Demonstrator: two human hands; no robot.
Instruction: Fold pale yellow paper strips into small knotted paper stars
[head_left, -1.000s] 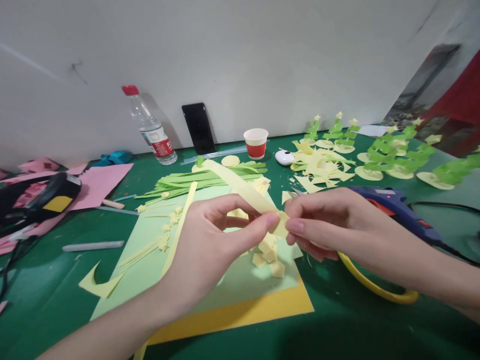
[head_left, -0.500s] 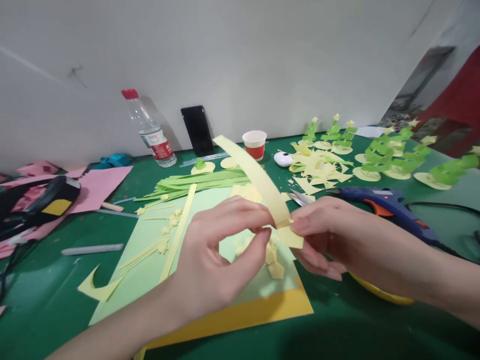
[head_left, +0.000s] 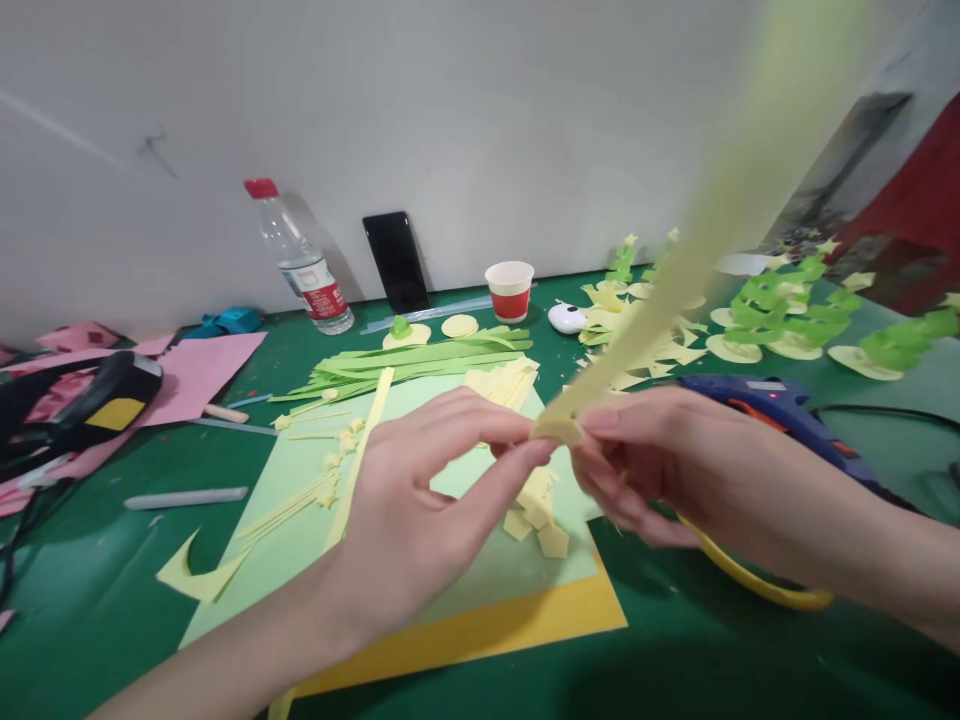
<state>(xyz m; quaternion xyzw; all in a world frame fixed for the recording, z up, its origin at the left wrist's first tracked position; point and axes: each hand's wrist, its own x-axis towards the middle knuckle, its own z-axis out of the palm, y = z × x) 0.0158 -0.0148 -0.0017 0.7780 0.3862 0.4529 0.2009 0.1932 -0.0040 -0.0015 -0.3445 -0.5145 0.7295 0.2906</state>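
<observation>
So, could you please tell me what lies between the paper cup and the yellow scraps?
A white rounded object lies there, in the head view.

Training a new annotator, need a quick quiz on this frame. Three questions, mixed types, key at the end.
1. Multiple choice: what stands against the wall, between the bottle and the paper cup?
A) a stapler
B) a black phone
C) a clock
2. True or false: the bottle lies on its side.
3. Fill in the colour: the left hand and right hand both grip a pale ____ paper strip.

Key: 1 B; 2 false; 3 yellow
</observation>
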